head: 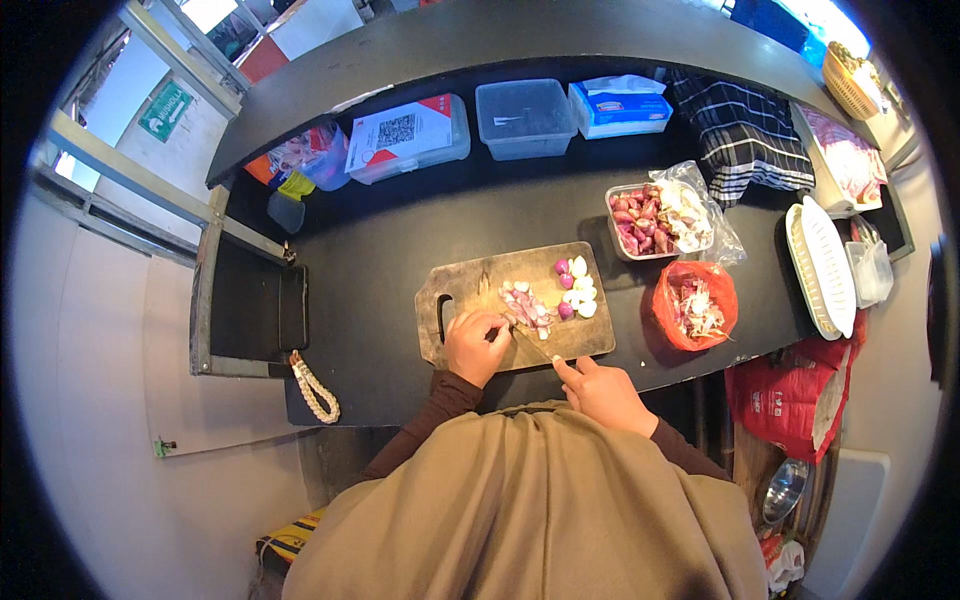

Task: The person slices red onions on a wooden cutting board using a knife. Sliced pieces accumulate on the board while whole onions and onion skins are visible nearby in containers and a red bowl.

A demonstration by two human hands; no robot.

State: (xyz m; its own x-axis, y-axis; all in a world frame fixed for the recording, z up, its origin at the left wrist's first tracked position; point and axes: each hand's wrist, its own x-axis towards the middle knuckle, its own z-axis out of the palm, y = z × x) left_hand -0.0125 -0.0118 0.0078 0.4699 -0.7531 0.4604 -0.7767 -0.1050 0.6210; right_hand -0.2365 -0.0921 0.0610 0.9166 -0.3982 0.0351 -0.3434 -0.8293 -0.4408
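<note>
A worn wooden cutting board [480, 281] lies on the black counter before me. My right hand [609, 394] grips a knife [534, 345] by its handle, with the blade pointing up and left over the board. At the blade's tip is my left hand [474, 346], its fingertips drawn together near the board's lower middle; whether they pinch a piece is hidden. Sliced shallots [526, 306] form a pile just beyond the blade. On the board's right side lie several peeled garlic cloves [583, 291] beside peeled purple shallots [565, 280].
Right of the board stand a plastic tub of shallots and garlic [651, 225] and a red plastic bag of peelings [694, 306]. White baskets [821, 270] stand farther right. Lidded boxes [409, 139], a clear container [523, 120] and a tissue pack [621, 112] line the back. A braided loop [315, 390] hangs left.
</note>
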